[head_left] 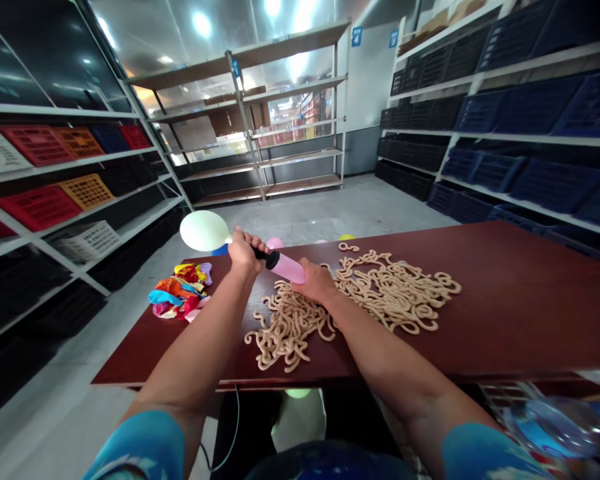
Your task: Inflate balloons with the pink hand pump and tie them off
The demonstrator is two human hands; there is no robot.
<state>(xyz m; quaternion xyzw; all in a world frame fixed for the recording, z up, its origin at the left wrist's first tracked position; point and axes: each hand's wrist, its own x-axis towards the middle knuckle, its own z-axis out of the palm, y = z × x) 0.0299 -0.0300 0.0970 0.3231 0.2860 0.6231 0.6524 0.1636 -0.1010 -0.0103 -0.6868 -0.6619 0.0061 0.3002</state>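
Observation:
My left hand (pixel 243 251) is closed round the neck of a pale green balloon (pixel 205 231) where it sits on the black nozzle of a pink hand pump (pixel 286 267). The balloon is partly inflated and sticks out to the left. My right hand (pixel 316 283) grips the pink barrel of the pump from behind. Both hands are held just above the dark red table (pixel 530 300), over a spread of tan curly clips (pixel 395 293).
A pile of flat coloured balloons (pixel 180 293) lies at the table's left end. Inflated balloons (pixel 347 237) lie on the floor beyond the table. Shelves with red, orange and white crates (pixel 40 207) line the left, blue crates (pixel 530 107) the right.

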